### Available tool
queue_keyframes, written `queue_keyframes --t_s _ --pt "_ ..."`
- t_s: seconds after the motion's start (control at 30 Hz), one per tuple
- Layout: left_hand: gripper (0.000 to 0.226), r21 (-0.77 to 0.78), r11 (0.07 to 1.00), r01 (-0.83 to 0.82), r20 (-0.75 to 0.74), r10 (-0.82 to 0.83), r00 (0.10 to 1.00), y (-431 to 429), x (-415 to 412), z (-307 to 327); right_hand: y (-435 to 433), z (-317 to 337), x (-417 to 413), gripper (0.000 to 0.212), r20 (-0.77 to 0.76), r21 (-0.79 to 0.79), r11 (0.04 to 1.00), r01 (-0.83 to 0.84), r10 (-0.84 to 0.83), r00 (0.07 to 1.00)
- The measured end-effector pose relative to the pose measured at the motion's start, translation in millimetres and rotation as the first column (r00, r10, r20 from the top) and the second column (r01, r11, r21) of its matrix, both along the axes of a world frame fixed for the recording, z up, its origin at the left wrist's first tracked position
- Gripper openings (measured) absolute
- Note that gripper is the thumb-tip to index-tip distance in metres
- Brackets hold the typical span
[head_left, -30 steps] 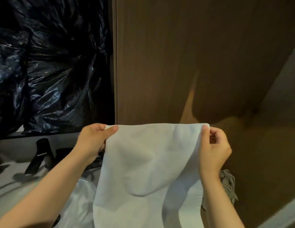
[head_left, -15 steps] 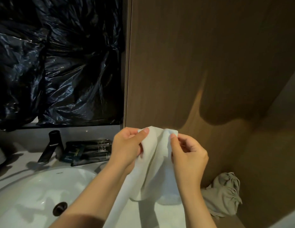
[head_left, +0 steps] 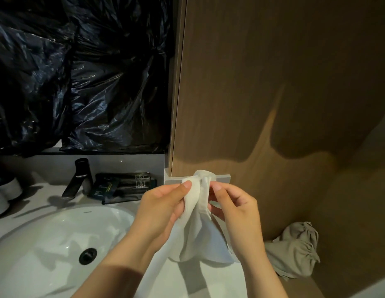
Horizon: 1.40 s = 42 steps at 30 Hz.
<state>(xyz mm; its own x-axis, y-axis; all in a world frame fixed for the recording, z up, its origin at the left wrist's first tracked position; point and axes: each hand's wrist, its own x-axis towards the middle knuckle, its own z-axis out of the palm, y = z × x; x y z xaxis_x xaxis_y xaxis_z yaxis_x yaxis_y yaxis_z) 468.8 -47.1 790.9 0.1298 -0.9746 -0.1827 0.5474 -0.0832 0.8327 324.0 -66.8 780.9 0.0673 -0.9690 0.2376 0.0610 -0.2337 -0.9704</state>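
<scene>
Beside the round white ceramic sink (head_left: 47,244), brown wood panelling rises. Left hand (head_left: 163,203) and right hand (head_left: 234,205) both pinch the folded white cloth towel (head_left: 198,233).

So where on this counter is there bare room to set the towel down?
Bare counter lies between the basin rim and the grey bag, under the held towel. A smaller patch sits between the faucet and white cups. Behind the basin it is crowded with dark packets.

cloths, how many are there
2. A white towel hangs pinched between the left hand and right hand; a beige cloth lies bunched by the right wall. Others may be out of frame.
</scene>
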Motion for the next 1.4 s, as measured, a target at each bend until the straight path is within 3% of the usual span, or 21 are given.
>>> queue_keyframes --t_s 0.17,0.33,0.47,0.67,0.77,0.87,1.03,1.17,1.4 --pt "0.015 -0.066 0.998 -0.005 0.08 0.01 0.997 14 1 1 -6 2 -5 0.006 0.012 0.027 0.99 -0.137 0.137 0.991" --pt "0.016 -0.132 0.99 -0.043 0.136 0.061 0.989 19 2 8 -20 7 -4 0.036 -0.24 -0.087 0.989 -0.123 0.099 0.966" --pt "0.017 -0.153 0.987 -0.049 0.136 0.07 0.988 22 5 12 -23 7 -3 0.016 -0.314 -0.093 0.974 -0.205 0.167 0.935" --pt "0.018 -0.143 0.987 -0.072 0.195 0.099 0.976 23 6 13 -29 8 -3 0.013 -0.412 -0.142 0.961 -0.238 0.161 0.897" --pt "0.017 -0.145 0.987 -0.072 0.19 0.099 0.977 22 7 12 -27 5 -1 0.013 -0.396 -0.166 0.964 -0.205 0.126 0.91" --pt "0.019 -0.159 0.985 -0.063 0.204 0.095 0.974 20 9 11 -25 2 2 0.019 -0.329 -0.107 0.961 -0.253 0.207 0.922" --pt "0.017 -0.17 0.985 -0.025 0.225 0.064 0.972 20 13 9 -29 5 1 0.009 -0.392 -0.11 0.951 -0.288 0.225 0.892" --pt "0.016 -0.156 0.988 0.009 0.273 0.034 0.961 18 18 11 -31 4 1 0.016 -0.422 -0.157 0.943 -0.295 0.206 0.883" --pt "0.016 -0.105 0.987 -0.122 0.334 0.151 0.93 10 17 13 -32 5 5 0.013 -0.372 -0.187 0.946 -0.267 0.183 0.91"
